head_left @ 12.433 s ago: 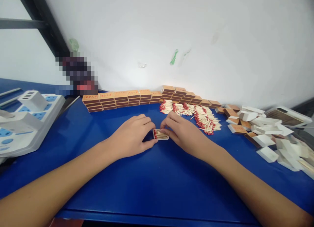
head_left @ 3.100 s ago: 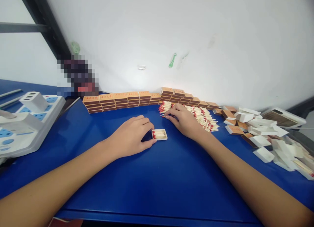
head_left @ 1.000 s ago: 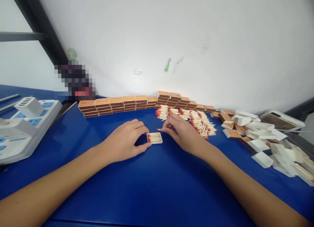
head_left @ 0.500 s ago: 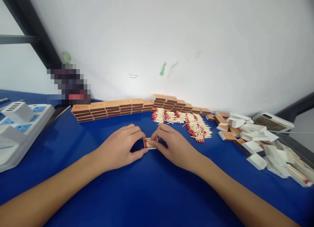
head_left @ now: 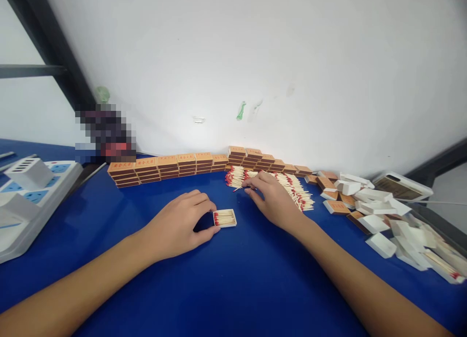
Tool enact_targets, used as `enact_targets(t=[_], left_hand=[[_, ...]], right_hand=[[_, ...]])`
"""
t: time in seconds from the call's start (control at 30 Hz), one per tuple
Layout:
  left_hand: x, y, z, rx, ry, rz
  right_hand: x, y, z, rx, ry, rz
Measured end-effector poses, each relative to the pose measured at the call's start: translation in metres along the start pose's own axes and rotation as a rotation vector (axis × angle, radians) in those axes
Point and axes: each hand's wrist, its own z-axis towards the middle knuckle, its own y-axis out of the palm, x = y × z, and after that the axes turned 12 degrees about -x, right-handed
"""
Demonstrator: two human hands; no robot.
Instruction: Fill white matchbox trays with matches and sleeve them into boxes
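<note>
A small white matchbox tray, partly filled with red-tipped matches, lies flat on the blue table. My left hand steadies its left end between thumb and fingers. Behind the tray and to its right, my right hand reaches over a pile of loose matches. Its thumb and forefinger are slightly apart at the pile's front edge, beside a stray match, and I see nothing held between them. The hand covers part of the pile.
Stacked brown matchboxes line the wall behind. At the right lie empty white trays mixed with brown sleeves, near a white-edged device with a cable. A white power strip with plugs sits at the left.
My right hand has left the tray and moved back and right to the match pile, uncovering the matches inside the tray. My left hand stays at the tray's left end.
</note>
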Motion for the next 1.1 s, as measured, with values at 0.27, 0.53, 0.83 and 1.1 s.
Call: enact_targets(t=[0.27, 0.53, 0.83, 1.1], left_hand=[[0.001, -0.001, 0.001, 0.028, 0.000, -0.019], [0.001, -0.001, 0.002, 0.004, -0.014, -0.010], [-0.001, 0.000, 0.001, 0.038, -0.014, 0.017], [-0.001, -0.001, 0.000, 0.006, -0.058, -0.002]], right_hand=[[0.002, 0.007, 0.011, -0.066, -0.068, -0.003], [-0.001, 0.012, 0.017, -0.073, -0.077, -0.080], [-0.004, 0.014, 0.021, -0.063, -0.129, -0.173], [-0.006, -0.013, 0.010, 0.072, -0.075, -0.101]])
